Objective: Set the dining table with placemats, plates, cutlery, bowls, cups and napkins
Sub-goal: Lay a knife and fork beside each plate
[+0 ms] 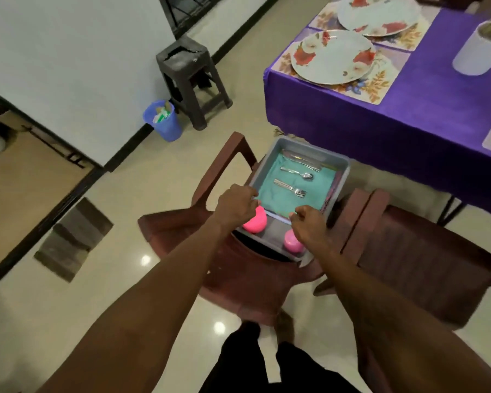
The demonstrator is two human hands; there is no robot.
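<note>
View from the person's head, looking down at a grey plastic tray (263, 165) resting on the seat of a brown plastic chair (176, 234), just beside the purple-clothed dining table (352, 117); the tray likely sits there as a supply point within easy reach of the table.

In the tray lies a folded teal napkin (278, 195); on it rest table knives (302, 161), a spoon (298, 173) and forks (291, 188), side by side. At the tray's near end stand a pink bowl (257, 224) and a pink cup (292, 242).

The left hand (236, 205) hovers over the bowl, its fingers curled at the napkin's near left corner by the tray rim; whether they pinch cloth, rim or nothing cannot be told. The right hand (309, 222) hangs above the cup, fingers curled, thumb and forefinger meeting at the napkin's near edge and seeming to pinch it; both hands look placed to lift the napkin with the cutlery on it.

On the table, floral placemats (364, 87) already carry floral plates (333, 56); a white tumbler (479, 49) stands well apart from them. Cutlery, bowl, cup and napkins are not yet laid.
</note>
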